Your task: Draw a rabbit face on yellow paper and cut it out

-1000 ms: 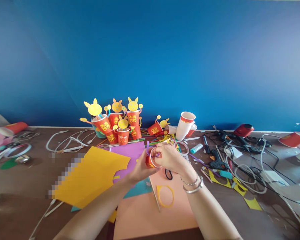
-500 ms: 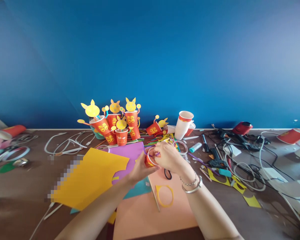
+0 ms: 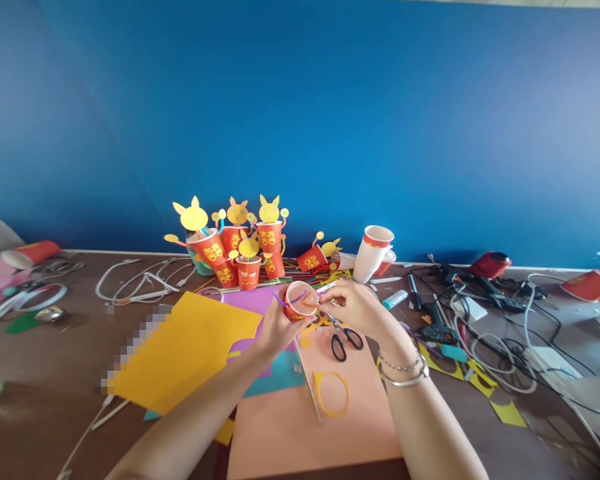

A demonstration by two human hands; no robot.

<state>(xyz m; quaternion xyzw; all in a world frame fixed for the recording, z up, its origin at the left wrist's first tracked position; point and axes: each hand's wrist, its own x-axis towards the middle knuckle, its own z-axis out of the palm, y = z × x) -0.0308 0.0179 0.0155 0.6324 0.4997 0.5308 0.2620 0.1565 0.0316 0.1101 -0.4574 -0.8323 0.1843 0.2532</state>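
A small red paper cup point(image 3: 295, 312) is tilted so its open mouth faces me, and my left hand point(image 3: 275, 337) is wrapped around its left side and base. A thin purple strip point(image 3: 297, 297) crosses the cup's left rim, part inside and part outside. My right hand point(image 3: 347, 303) is at the right rim, thumb and fingertips pinched on a thin orange strip point(image 3: 309, 303) that reaches into the cup. Black-handled scissors point(image 3: 347, 341) lie just below my right hand. A yellow paper ring point(image 3: 331, 393) and a thin stick point(image 3: 309, 387) rest on the peach paper point(image 3: 280, 433).
Red cups with yellow animal heads point(image 3: 213, 250) stand against the blue wall point(image 3: 300, 120). A stack of white cups point(image 3: 370, 257) is behind my right hand. Yellow card point(image 3: 185, 347) lies left. A glue gun point(image 3: 437, 323), cables point(image 3: 505, 360) and paper scraps point(image 3: 510, 413) are on the right.
My right hand has come out of the cup's mouth and moved right to the rim. The cup's inside and strips now show, and the scissors are more exposed. The view has shifted slightly.
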